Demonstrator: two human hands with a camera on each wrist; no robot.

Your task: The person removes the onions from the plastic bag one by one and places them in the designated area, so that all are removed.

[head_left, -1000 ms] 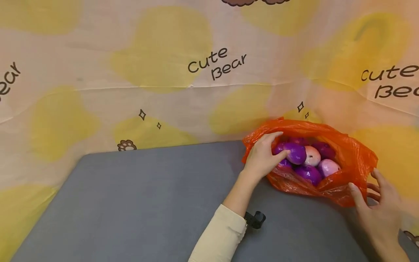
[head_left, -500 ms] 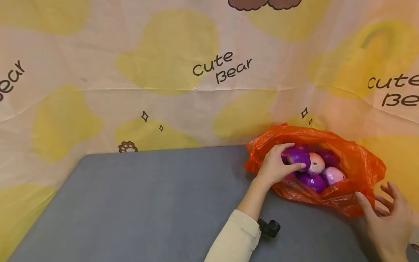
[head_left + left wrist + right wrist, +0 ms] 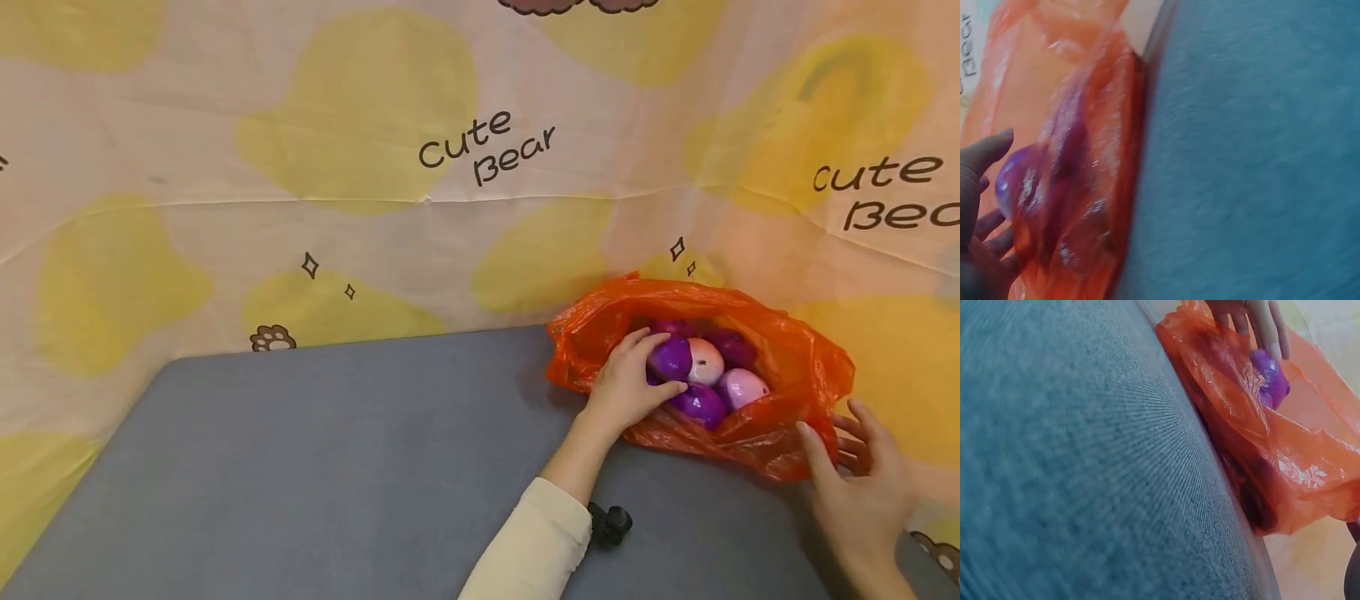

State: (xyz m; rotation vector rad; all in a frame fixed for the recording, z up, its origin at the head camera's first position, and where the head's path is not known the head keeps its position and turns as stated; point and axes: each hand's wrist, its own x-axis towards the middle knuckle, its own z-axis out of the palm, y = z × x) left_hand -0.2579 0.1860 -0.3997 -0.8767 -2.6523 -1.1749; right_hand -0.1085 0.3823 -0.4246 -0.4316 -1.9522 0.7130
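An orange plastic bag lies with its mouth open at the table's far right. Inside it are several glossy rounded pieces, some deep purple and some pinkish white, like model fruit. My left hand reaches into the mouth, thumb and fingers spread either side of a purple piece. In the right wrist view, straight fingers come down right at a purple piece. My right hand holds the bag's right end, thumb on the near side and fingers at the far side. The lower pieces are hidden by the film.
The grey table stretches to the left of the bag. Behind and to the right hangs a printed cloth with yellow patches and lettering. A small black device sits at the left wrist.
The left thumb has slid from in front of the purple piece to below it, and that hand sits slightly deeper in the bag. The right hand stays at the bag's end. The head view shifts slightly.
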